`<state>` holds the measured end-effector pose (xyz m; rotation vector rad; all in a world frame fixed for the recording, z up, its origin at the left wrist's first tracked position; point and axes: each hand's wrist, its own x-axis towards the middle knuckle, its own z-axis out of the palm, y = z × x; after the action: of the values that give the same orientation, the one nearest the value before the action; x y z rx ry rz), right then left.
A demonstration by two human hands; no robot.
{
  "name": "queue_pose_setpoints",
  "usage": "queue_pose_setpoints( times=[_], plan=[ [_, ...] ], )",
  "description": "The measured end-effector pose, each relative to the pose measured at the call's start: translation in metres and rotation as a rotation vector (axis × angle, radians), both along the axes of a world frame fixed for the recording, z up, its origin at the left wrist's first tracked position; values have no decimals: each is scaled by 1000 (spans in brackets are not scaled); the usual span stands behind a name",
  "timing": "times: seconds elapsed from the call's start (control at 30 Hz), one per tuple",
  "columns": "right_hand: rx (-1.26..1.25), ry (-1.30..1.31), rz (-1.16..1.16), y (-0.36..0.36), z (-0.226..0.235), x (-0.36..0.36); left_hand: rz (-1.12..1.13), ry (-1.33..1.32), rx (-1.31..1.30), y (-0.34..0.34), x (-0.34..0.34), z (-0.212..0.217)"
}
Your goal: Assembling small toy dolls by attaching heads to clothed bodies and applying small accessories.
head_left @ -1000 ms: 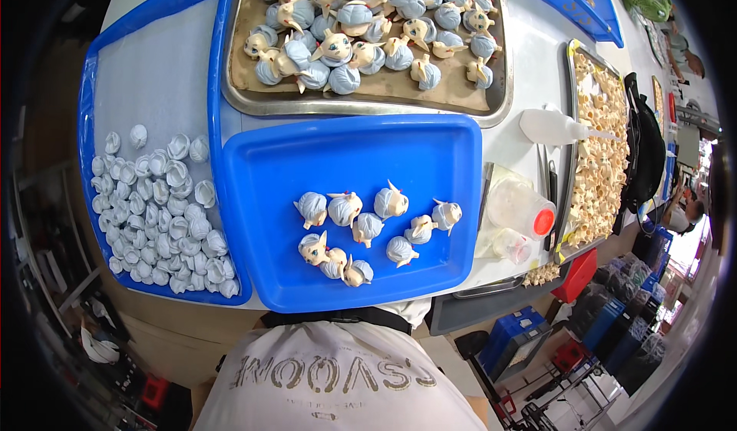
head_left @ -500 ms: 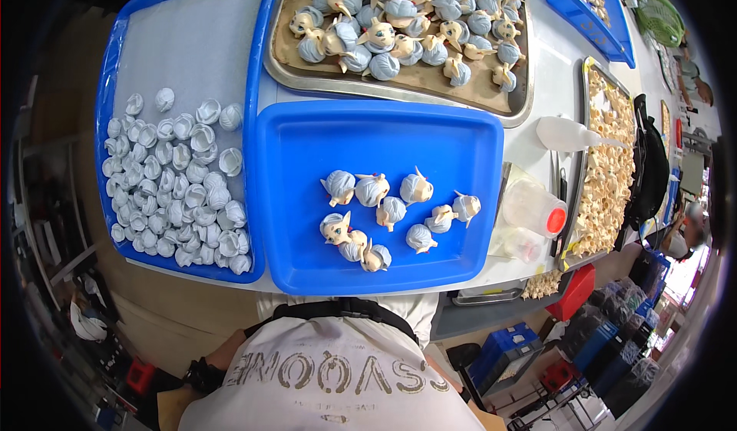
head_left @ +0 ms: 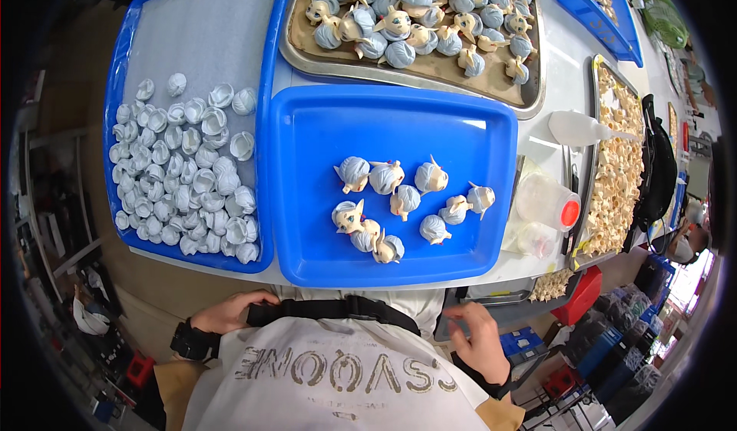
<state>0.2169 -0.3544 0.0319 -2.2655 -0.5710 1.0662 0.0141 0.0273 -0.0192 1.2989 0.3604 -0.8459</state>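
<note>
My left hand (head_left: 226, 313) is at my waist, its fingers closed at the left end of a black waist strap (head_left: 330, 309); some fingertips are hidden. At the strap's other end, my right hand (head_left: 477, 340) hovers with loosely bent, parted fingers and nothing in them. Just beyond my waist lies a blue tray (head_left: 391, 270). Several small doll heads (head_left: 353, 175) with grey-blue hair and pointed ears rest in it, some touching. On the left, a paper-lined blue tray (head_left: 270, 124) carries many pale hollow hair shells (head_left: 184, 170), mostly heaped toward its near end.
Behind stands a metal tray (head_left: 322, 66) crowded with doll heads. To the right are a white squeeze bottle (head_left: 572, 128), a clear red-capped bottle (head_left: 541, 201) and a metal tray of cream-coloured pieces (head_left: 610, 178). A blue bin (head_left: 626, 43) sits at the far right.
Both hands have come up into view at my waist, the left onto the strap. The trays and table have shifted slightly rightward in the picture; the doll heads keep their arrangement.
</note>
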Motion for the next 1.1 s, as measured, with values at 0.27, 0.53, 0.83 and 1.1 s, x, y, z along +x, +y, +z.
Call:
queue_pose_setpoints(
  times=[0.27, 0.53, 0.83, 1.1],
  plan=[
    [167, 244, 89, 47, -15, -9, 87, -264, 596, 1, 13, 14],
    [221, 617, 107, 58, -44, 4, -219, -52, 134, -53, 85, 14],
    [142, 728, 214, 51, -38, 12, -374, -330, 53, -58, 101, 0],
    [208, 1057, -292, 44, -55, -1, -612, -158, 61, -67, 127, 1]
  ],
)
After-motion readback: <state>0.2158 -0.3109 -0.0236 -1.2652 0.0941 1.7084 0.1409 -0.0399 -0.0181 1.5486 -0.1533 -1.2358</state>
